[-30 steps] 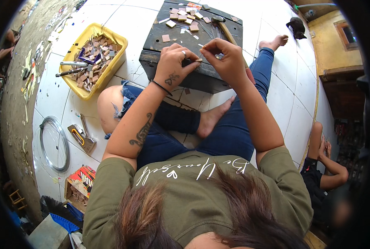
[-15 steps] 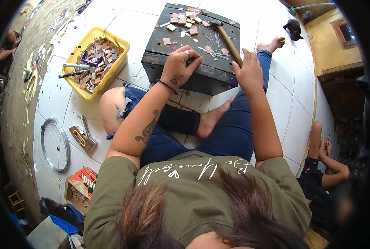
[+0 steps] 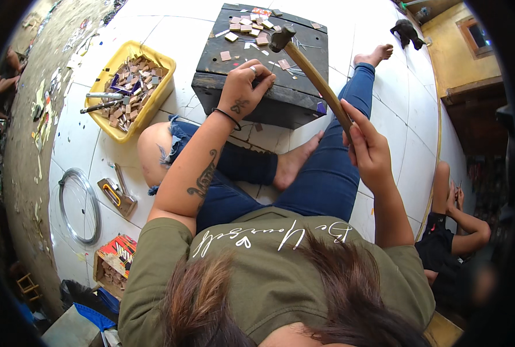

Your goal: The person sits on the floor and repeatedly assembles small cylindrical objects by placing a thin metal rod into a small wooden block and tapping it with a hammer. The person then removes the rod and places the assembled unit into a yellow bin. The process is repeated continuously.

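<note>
My right hand [image 3: 368,147] is wrapped round the wooden handle of a hammer [image 3: 318,81], whose metal head is lifted over a dark wooden block [image 3: 295,110]. My left hand [image 3: 246,87] is at the block's near edge, thumb and fingers pinched together; whatever they hold is hidden. Small square wooden pieces [image 3: 246,28] lie scattered across the far left of the block's top, with thin metal wire lengths [image 3: 306,46] near the hammer head. A single wooden piece [image 3: 225,56] lies beyond my left hand.
To the left, a yellow tub [image 3: 168,87] holds many wooden pieces and pliers-like tools. Nearer are a wire coil [image 3: 97,214], a staple gun [image 3: 117,198] and a red box [image 3: 117,251]. A black cat [image 3: 406,33] is at the far right; another person [image 3: 460,231] sits at right.
My right hand has taken hold of the hammer and raised it off the block, drawing back toward me. The left hand stays pinched at the block's edge. The cat has shifted slightly.
</note>
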The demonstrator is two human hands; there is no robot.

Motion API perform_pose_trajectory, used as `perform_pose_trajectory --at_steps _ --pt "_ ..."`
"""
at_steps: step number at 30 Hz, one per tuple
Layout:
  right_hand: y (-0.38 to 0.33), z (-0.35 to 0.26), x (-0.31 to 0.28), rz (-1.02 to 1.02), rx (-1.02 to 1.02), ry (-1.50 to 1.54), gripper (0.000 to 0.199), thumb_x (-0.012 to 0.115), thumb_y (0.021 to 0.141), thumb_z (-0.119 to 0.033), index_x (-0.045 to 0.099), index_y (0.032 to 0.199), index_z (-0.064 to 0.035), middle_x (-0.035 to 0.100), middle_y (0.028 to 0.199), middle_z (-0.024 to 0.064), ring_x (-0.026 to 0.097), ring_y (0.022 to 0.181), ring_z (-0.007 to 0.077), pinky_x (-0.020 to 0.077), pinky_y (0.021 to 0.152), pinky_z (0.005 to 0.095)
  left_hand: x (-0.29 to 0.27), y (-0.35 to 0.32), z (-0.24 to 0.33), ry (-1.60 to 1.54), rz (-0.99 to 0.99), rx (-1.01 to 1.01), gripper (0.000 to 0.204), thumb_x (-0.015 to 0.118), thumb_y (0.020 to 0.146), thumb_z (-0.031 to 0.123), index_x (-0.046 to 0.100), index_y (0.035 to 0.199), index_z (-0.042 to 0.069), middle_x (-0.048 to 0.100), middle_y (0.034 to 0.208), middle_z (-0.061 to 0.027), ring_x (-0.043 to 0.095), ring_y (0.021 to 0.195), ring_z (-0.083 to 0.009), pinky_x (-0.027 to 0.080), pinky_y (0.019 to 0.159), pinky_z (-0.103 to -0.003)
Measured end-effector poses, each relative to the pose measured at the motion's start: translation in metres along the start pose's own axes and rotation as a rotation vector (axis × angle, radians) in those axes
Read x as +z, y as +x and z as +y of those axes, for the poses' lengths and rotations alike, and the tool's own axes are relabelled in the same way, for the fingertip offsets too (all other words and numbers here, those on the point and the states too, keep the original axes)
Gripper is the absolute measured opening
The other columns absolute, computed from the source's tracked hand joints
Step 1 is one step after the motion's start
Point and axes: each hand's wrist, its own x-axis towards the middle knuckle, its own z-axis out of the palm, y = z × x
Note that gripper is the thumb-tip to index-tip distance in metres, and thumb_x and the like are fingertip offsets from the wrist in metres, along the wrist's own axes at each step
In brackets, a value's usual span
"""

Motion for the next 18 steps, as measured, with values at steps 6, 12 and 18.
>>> perform_pose_trajectory --at_steps 6,12,18 --pt "-0.011 -0.009 0.006 0.053 -0.227 -0.256 0.043 0.049 0.098 -0.002 0.052 0.14 -0.0086 0.061 0.085 0.0116 0.055 0.071 0.0154 0.048 0.069 0.0283 0.002 -0.001 -0.002 -0.018 0.011 0.006 0.01 0.068 0.086 0.004 0.066 0.081 -0.003 0.062 0.078 -0.0078 0.065 0.07 -0.0182 0.05 0.065 -0.028" --pt "-0.014 -0.005 0.004 0.081 -0.148 -0.167 0.043 0.049 0.098 -0.001 0.051 0.14 -0.007 0.066 0.096 0.0152 0.059 0.075 0.019 0.0494 0.074 0.0308 0.002 -0.002 -0.003 -0.004 0.005 0.017 0.009 0.067 0.087 0.003 0.066 0.081 -0.004 0.063 0.077 -0.0062 0.065 0.069 -0.0142 0.05 0.064 -0.025" --pt "-0.014 0.002 0.004 0.09 -0.212 -0.126 0.043 0.049 0.098 -0.002 0.052 0.14 -0.0077 0.066 0.097 0.0134 0.059 0.076 0.0164 0.0491 0.075 0.0268 0.002 -0.003 -0.004 -0.042 0.006 -0.009 0.01 0.069 0.085 0.007 0.066 0.082 -0.002 0.061 0.079 -0.0104 0.063 0.069 -0.0238 0.049 0.064 -0.031"
